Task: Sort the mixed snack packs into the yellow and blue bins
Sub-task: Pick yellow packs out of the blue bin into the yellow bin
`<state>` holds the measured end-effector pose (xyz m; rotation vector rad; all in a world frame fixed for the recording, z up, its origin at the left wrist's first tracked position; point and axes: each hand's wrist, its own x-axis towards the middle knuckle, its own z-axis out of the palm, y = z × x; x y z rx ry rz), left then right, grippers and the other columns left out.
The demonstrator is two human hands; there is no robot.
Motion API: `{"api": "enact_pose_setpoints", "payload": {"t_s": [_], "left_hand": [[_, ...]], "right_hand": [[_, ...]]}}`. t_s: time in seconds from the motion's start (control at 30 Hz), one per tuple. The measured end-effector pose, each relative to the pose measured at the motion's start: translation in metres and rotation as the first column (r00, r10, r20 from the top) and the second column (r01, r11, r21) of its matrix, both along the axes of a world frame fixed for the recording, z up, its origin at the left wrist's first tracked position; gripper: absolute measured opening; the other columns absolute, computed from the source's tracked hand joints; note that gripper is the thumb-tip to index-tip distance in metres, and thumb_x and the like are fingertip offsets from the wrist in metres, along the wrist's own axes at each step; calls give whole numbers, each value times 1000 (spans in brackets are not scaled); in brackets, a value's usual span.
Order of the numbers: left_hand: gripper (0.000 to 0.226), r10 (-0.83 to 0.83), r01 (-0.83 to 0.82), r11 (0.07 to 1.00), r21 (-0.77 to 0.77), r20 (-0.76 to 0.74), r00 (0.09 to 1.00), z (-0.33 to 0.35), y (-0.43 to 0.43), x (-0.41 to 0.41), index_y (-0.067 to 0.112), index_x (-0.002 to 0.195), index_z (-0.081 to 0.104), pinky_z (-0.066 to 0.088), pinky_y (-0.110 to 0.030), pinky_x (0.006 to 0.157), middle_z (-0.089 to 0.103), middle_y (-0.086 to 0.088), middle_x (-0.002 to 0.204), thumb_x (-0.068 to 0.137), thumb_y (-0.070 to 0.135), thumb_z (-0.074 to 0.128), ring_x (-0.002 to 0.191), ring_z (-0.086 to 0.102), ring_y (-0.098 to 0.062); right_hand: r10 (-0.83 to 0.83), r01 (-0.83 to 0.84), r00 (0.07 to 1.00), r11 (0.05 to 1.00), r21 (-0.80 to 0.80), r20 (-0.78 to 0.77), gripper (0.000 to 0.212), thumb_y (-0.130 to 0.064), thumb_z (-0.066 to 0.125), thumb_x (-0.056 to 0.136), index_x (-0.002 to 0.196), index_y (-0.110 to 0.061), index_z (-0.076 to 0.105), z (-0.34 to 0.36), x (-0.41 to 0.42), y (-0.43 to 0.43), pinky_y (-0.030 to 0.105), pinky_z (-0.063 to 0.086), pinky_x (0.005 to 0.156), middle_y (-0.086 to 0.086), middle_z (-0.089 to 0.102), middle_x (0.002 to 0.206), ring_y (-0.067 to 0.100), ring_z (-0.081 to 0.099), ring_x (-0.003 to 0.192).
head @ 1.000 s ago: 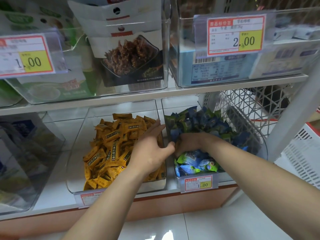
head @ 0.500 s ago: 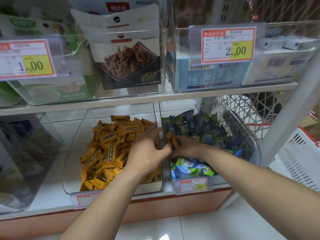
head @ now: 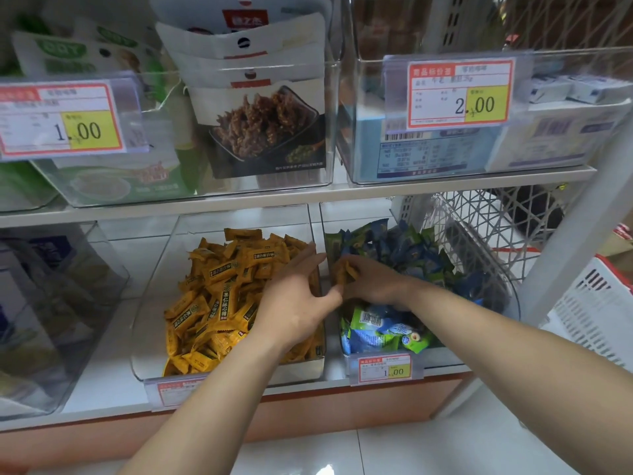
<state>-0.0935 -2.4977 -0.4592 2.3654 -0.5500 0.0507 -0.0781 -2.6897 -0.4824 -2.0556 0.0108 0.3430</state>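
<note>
Your right hand [head: 376, 286] is clamping yellow packs [head: 344, 272] over the blue bin [head: 512, 303], left hand's [head: 294, 303] grip apart. Probably they're needing the yellow bin [head: 154, 303] next.

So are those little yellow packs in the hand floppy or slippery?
Probably light: the right hand pinches a few small yellow plastic-wrapped snack packs at once. Their shiny wrappers look slippery, so one might slide out. Likely fairly stiff: they keep a blocky shape.

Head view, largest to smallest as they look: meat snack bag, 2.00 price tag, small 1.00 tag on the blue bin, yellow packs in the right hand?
1. meat snack bag
2. 2.00 price tag
3. small 1.00 tag
4. yellow packs, partly hidden in the right hand, so their rank is unsure
</note>
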Motion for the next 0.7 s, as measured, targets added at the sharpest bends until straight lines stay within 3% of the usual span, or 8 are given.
{"api": "enact_pose_setpoints", "payload": {"t_s": [0.1, 0.23, 0.33, 0.43, 0.53, 0.6, 0.63, 0.7], "left_hand": [[72, -10, 10, 1000, -8, -10, 1000, -1, 2, 2, 30, 142, 51, 28, -23, 109, 34, 12, 157, 77, 61, 60, 142, 32, -10], [66, -27, 26, 999, -46, -7, 1000, 1, 1, 2, 29, 140, 52, 26, -22, 108, 39, 9, 155, 80, 54, 67, 142, 32, -11], [66, -9, 13, 999, -48, 73, 997, 6, -4, -2, 34, 140, 49, 26, -23, 104, 46, 7, 150, 80, 57, 64, 140, 35, -15], [71, -17, 19, 1000, -3, 240, 971, 12, -13, -9, 43, 139, 33, 38, -27, 98, 49, 8, 142, 77, 64, 59, 127, 38, -10], [82, -85, 82, 996, 20, 246, 965, 15, -23, -15, 48, 147, 18, 48, -36, 102, 48, 9, 144, 79, 66, 61, 130, 45, -16], [77, -79, 82, 997, 3, 279, 957, 15, -24, -14, 47, 147, 22, 49, -40, 102, 52, 9, 142, 84, 62, 62, 128, 51, -18], [71, -70, 85, 995, -42, 284, 956, 16, -22, -13, 46, 146, 29, 50, -37, 100, 56, 10, 138, 85, 58, 63, 124, 54, -16], [61, -58, 109, 973, -204, 244, 968, 18, -17, -11, 43, 140, 45, 47, -18, 97, 60, 22, 127, 86, 46, 70, 116, 58, -5]], "right_hand": [[-54, 52, 999, 993, 110, 9, 35, -7, 74, 80, 112, -19, 65, 12, 4, -7, 27, 57, 73, 9, 71, 102, 18, 69, 87], [-125, 132, 991, 932, 338, -44, 34, -6, 71, 76, 109, -8, 64, 26, 4, -19, 33, 58, 68, 11, 70, 90, 24, 70, 82], [-185, 207, 978, 864, 460, -93, 28, -2, 69, 84, 111, -8, 62, 35, 0, -31, 36, 58, 71, 14, 72, 99, 27, 71, 89], [-191, 231, 973, 789, 569, -130, 30, -5, 68, 87, 116, -8, 63, 45, -9, -36, 39, 58, 75, 16, 72, 110, 29, 71, 99], [-162, 215, 977, 737, 641, -141, 24, -5, 66, 87, 110, -12, 68, 54, -19, -31, 39, 59, 74, 14, 73, 103, 26, 71, 96], [-120, 187, 982, 724, 664, -146, 24, -4, 61, 89, 111, -11, 68, 59, -26, -24, 42, 60, 78, 16, 72, 103, 27, 70, 96], [-97, 175, 984, 717, 675, -152, 24, -3, 59, 90, 111, -10, 68, 61, -28, -19, 43, 60, 79, 17, 72, 104, 28, 70, 96], [-72, 170, 983, 702, 692, -168, 21, -2, 56, 93, 109, -9, 67, 68, -30, -10, 42, 60, 75, 16, 73, 101, 26, 72, 92]]}}
